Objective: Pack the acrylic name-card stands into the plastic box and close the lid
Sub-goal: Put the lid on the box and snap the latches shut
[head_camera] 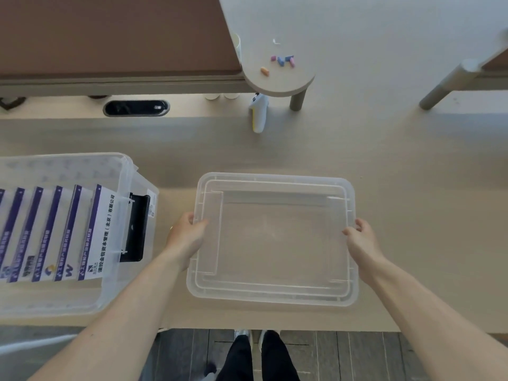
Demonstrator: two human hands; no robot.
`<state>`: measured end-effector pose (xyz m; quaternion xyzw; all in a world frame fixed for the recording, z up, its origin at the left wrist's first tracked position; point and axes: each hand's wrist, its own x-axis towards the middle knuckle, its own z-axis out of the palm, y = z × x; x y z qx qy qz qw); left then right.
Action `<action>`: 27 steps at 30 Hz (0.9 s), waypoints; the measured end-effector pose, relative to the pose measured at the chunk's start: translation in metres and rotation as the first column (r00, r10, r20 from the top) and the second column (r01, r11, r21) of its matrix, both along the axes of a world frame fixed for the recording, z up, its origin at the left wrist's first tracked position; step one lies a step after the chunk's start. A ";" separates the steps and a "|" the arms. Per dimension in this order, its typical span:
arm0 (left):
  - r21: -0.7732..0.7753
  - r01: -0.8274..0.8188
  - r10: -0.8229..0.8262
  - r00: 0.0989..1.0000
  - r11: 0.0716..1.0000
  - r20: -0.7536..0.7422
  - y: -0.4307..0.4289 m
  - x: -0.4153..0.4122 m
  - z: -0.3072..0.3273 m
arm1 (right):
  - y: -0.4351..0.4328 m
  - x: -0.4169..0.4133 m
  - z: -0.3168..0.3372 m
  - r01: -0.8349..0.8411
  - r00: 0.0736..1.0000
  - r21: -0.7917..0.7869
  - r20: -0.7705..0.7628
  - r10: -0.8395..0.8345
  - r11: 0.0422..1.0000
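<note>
A wide table [412, 160] of pale, smooth wood fills most of the view, with a dark plank floor [357, 356] below its near edge.

In the middle of the table is the lid [272, 240]. It is clear, cloudy plastic, shaped like a rectangle with round corners and raised ridges near its rim. The left hand [185, 235] grips its left edge and the right hand [362, 243] grips its right edge, fingers curled over the rim. The hands are well apart, with the lid between them. I cannot tell if the lid rests on the table or is lifted a little.

Just to the left stands the box [121, 171], open on top and made of the same clear plastic. Inside it, the card stands [93, 232] lean in a row, shiny and see-through, each with a white card and a purple stripe. A black clip [136, 226] sits on the side of the box nearest the left hand.

Farther back lies a white and yellow handle [258, 114]. Above it is a small white shelf [280, 28] with a round end, holding little coloured bits [283, 61]. A black oval slot [136, 108] is cut into the table, and a brown board [110, 31] stands behind it.

Nothing lies between the lid and the box.
</note>
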<state>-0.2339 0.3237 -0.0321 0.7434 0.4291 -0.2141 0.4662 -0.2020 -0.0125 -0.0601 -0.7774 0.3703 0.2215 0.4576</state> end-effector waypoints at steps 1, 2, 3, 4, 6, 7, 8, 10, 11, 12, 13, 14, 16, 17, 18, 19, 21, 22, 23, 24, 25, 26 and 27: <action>0.008 0.012 -0.012 1.000 1.000 0.010 0.001 0.002 0.006 | 0.000 0.001 0.003 0.018 1.000 0.013 0.020 -0.019 1.000; 0.007 0.015 -0.015 1.000 1.000 0.020 0.001 0.005 0.011 | 0.001 0.002 0.011 0.035 0.999 0.021 0.033 -0.036 0.999; 0.003 0.009 -0.009 0.999 1.000 0.039 0.001 0.008 0.018 | 0.002 0.004 0.018 0.047 0.998 0.037 0.049 -0.048 0.998; 0.003 0.003 -0.003 0.998 1.000 0.055 0.001 0.011 0.026 | 0.002 0.006 0.026 0.063 0.996 0.052 0.063 -0.066 0.997; 0.006 0.003 -0.003 0.995 1.000 0.100 0.000 0.017 0.046 | 0.001 0.008 0.044 0.097 0.987 0.086 0.122 -0.107 0.992; 0.002 0.004 -0.004 0.992 1.000 0.128 -0.001 0.021 0.057 | 0.000 0.009 0.051 0.112 0.978 0.102 0.164 -0.128 0.988; -0.003 0.001 0.000 0.987 1.000 0.159 -0.002 0.024 0.067 | -0.002 0.011 0.061 0.128 0.968 0.113 0.200 -0.148 0.985; 0.002 -0.004 0.003 0.974 1.000 0.228 -0.002 0.032 0.092 | -0.004 0.016 0.084 0.142 0.950 0.141 0.260 -0.175 0.980; 0.014 0.001 -0.004 0.967 1.000 0.256 -0.003 0.037 0.107 | -0.006 0.020 0.096 0.144 0.938 0.168 0.291 -0.188 0.975; 0.020 0.005 -0.010 0.960 1.000 0.281 -0.003 0.042 0.123 | -0.007 0.025 0.110 0.142 0.928 0.203 0.314 -0.202 0.969; 0.021 0.004 -0.010 0.951 1.000 0.308 -0.004 0.046 0.141 | -0.008 0.031 0.126 0.131 0.916 0.239 0.343 -0.210 0.962; 0.019 -0.002 -0.005 0.940 1.000 0.342 -0.004 0.051 0.160 | -0.007 0.038 0.143 0.116 0.905 0.266 0.369 -0.212 0.957; 0.027 -0.018 0.005 0.907 0.999 0.421 -0.003 0.056 0.198 | -0.004 0.052 0.177 0.082 0.878 0.300 0.430 -0.211 0.950; 0.024 -0.029 0.015 0.889 0.999 0.457 -0.001 0.056 0.216 | 0.000 0.058 0.195 0.064 0.862 0.319 0.459 -0.214 0.945; 0.013 -0.042 0.031 0.871 0.999 0.490 0.003 0.056 0.232 | 0.006 0.063 0.212 0.045 0.850 0.334 0.483 -0.212 0.942; 0.013 -0.057 0.041 0.854 0.998 0.519 0.008 0.055 0.246 | 0.014 0.067 0.229 0.025 0.836 0.342 0.507 -0.207 0.939; 0.036 -0.091 0.055 0.824 0.995 0.565 0.020 0.049 0.270 | 0.031 0.073 0.259 -0.019 0.806 0.352 0.559 -0.194 0.936; 0.044 -0.108 0.063 0.816 0.993 0.574 0.027 0.045 0.279 | 0.039 0.074 0.271 -0.043 0.794 0.353 0.580 -0.183 0.935; 0.056 -0.125 0.069 0.812 0.991 0.579 0.033 0.039 0.288 | 0.047 0.076 0.282 -0.070 0.781 0.356 0.601 -0.171 0.932; 0.074 -0.143 0.073 0.808 0.987 0.584 0.041 0.033 0.294 | 0.055 0.077 0.289 -0.095 0.772 0.360 0.615 -0.160 0.928; 0.089 -0.160 0.077 0.803 0.983 0.590 0.049 0.027 0.299 | 0.063 0.077 0.295 -0.111 0.767 0.367 0.622 -0.155 0.923; 0.096 -0.176 0.083 0.795 0.980 0.601 0.057 0.021 0.303 | 0.071 0.077 0.301 -0.128 0.766 0.377 0.625 -0.151 0.917; 0.092 -0.189 0.095 0.786 0.978 0.611 0.065 0.015 0.307 | 0.078 0.075 0.305 -0.143 0.768 0.385 0.625 -0.143 0.912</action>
